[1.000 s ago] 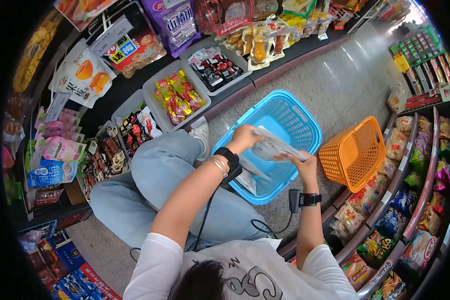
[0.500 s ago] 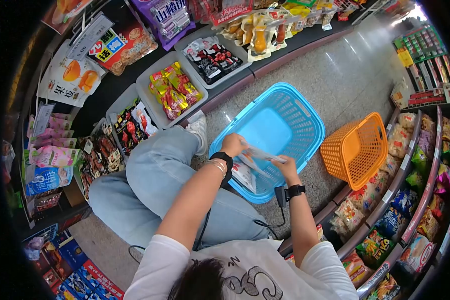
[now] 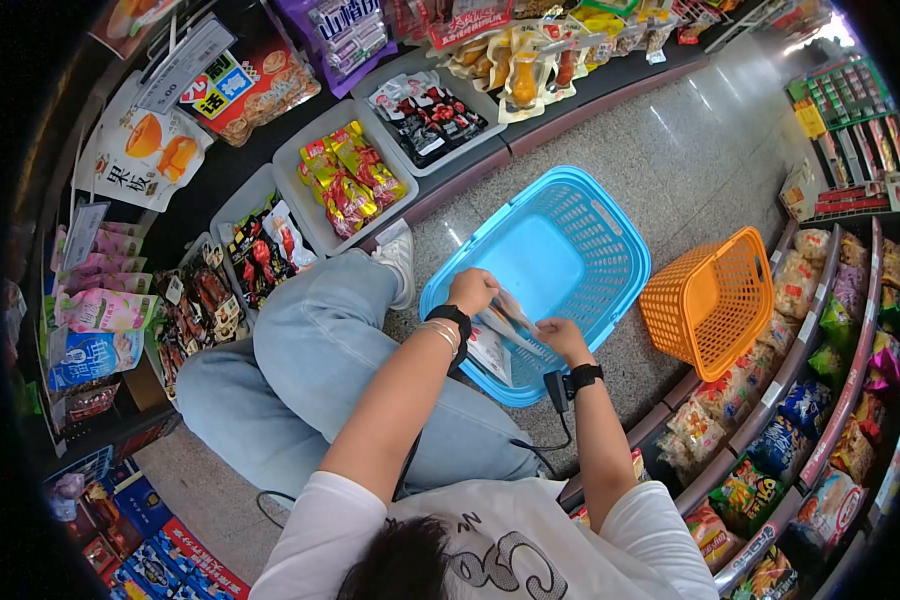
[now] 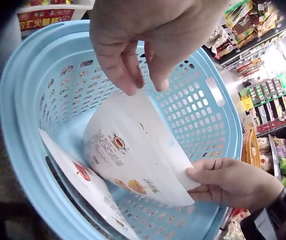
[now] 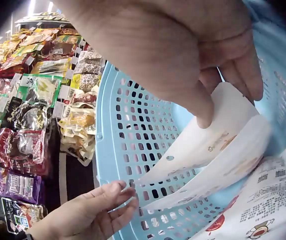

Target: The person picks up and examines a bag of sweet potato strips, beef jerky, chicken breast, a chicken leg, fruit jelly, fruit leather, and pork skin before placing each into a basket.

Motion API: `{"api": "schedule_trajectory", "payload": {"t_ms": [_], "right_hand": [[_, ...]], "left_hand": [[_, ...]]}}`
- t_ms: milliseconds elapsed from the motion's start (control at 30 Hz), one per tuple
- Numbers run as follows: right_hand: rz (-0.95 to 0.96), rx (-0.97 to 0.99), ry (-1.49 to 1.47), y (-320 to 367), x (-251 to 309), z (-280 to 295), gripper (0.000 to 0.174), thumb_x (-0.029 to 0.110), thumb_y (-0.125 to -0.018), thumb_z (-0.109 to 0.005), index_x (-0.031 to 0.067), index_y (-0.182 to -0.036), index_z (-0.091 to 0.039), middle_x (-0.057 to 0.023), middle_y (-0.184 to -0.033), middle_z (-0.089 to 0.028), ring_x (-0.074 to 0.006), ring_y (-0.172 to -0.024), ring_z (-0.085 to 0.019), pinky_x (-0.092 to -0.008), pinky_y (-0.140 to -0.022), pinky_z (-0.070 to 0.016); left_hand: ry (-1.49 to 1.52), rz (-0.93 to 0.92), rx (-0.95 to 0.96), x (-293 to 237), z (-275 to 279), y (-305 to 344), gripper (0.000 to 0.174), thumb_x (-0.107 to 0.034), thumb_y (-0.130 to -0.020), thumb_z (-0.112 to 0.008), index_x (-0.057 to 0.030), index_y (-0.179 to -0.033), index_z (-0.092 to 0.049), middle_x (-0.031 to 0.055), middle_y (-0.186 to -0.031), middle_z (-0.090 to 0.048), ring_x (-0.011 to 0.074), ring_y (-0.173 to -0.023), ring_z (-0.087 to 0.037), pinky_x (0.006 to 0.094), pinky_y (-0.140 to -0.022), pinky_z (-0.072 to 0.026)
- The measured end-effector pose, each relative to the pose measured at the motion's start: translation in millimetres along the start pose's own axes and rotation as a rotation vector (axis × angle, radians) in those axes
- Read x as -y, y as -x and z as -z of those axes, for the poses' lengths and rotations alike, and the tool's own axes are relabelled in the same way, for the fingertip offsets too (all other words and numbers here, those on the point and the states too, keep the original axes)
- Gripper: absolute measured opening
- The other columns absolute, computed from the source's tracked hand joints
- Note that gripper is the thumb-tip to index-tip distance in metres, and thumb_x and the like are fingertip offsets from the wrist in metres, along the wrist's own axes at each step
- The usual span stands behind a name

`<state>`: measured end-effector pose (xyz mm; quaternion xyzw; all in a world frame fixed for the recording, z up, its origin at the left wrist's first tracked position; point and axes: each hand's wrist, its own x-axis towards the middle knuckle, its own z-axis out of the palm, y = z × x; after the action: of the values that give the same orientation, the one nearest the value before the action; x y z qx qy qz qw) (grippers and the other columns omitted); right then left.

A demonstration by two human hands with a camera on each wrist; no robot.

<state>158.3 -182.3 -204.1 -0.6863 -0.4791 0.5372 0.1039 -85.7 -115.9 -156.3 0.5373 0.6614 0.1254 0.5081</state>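
In the left wrist view, the right hand [image 4: 233, 184] pinches the lower right edge of white printed packaging [image 4: 118, 145], which shows two overlapping layers; whether these are separate packs I cannot tell. The left hand [image 4: 148, 37] is at its upper end, thumb and fingers parted. The right wrist view shows the left hand [image 5: 95, 215] beside the packaging's end, fingers loosely bent, and the right hand [image 5: 183, 60] gripping the other end. Both hands are over the blue basket [image 3: 610, 215]. Another white pack [image 4: 88, 185] leans inside against the basket's near side.
An orange basket [image 3: 715, 305] stands on the floor [image 3: 670, 130] right of the blue one. Trays of small wrapped snacks [image 3: 355, 185] line the shelf at upper left, below hanging packs [image 3: 145, 150]. Curved shelves of bagged snacks [image 3: 805, 405] run along the right. Bent legs [image 3: 320, 350] are left of the basket.
The right hand has moved left and down from its earlier place, closer to the left hand. The packaging has gone from a flatter hold to a steep tilt, lower inside the blue basket.
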Motion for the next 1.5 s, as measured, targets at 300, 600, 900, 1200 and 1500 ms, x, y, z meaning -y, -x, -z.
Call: {"api": "schedule_trajectory", "payload": {"t_ms": [300, 600, 900, 1200, 1500], "right_hand": [[0.25, 0.072, 0.239, -2, 50, -10, 0.034, 0.015, -0.074, -0.069, 0.0083, -0.107, -0.064, -0.0161, -0.093, -0.067, -0.0232, -0.084, -0.064, -0.0336, -0.076, -0.0491], [0.398, 0.14, 0.459, -26, 28, -26, 0.03, 0.013, -0.08, -0.056, 0.0137, -0.109, -0.064, -0.0179, -0.076, -0.064, -0.0248, -0.066, -0.06, -0.0361, -0.067, -0.0471], [0.386, 0.23, 0.268, -1, 53, -22, 0.039, 0.013, -0.08, -0.06, 0.0055, -0.118, -0.058, -0.0115, -0.104, -0.065, -0.0199, -0.092, -0.06, -0.0316, -0.084, -0.0458], [0.515, 0.059, 0.269, 10, 132, -14, 0.033, 0.015, -0.082, -0.063, -0.0018, -0.111, -0.058, -0.0122, -0.104, -0.064, -0.0198, -0.096, -0.061, -0.0307, -0.085, -0.0473], [0.707, 0.558, -0.451, 175, 392, -61, 0.03, 0.017, -0.092, -0.054, -0.0007, -0.115, -0.053, -0.0132, -0.107, -0.061, -0.0206, -0.098, -0.061, -0.031, -0.086, -0.0477]], "left_hand": [[0.042, -0.001, 0.017, 9, 5, -2, 0.015, -0.016, -0.079, -0.063, -0.0105, -0.091, -0.07, 0.0096, -0.095, -0.067, 0.0267, -0.092, -0.063, 0.0353, -0.082, -0.0484], [0.091, -0.176, -0.124, 23, 9, -4, 0.015, -0.019, -0.08, -0.06, -0.0096, -0.088, -0.069, 0.0104, -0.087, -0.067, 0.0258, -0.085, -0.064, 0.0342, -0.077, -0.0494], [0.175, -0.129, -0.224, 5, 27, 9, 0.02, -0.023, -0.08, -0.061, -0.0093, -0.091, -0.069, 0.0121, -0.09, -0.067, 0.0273, -0.086, -0.064, 0.0349, -0.078, -0.0493], [0.9, -0.261, -0.28, -59, 109, 43, 0.023, -0.02, -0.085, -0.056, -0.0039, -0.099, -0.065, 0.0076, -0.087, -0.067, 0.0146, -0.078, -0.062, 0.0269, -0.069, -0.048], [1.239, -0.489, -0.404, -49, 272, 185, 0.025, -0.019, -0.09, -0.053, -0.0062, -0.111, -0.055, 0.0061, -0.105, -0.061, 0.0148, -0.092, -0.058, 0.0286, -0.078, -0.0497]]}}
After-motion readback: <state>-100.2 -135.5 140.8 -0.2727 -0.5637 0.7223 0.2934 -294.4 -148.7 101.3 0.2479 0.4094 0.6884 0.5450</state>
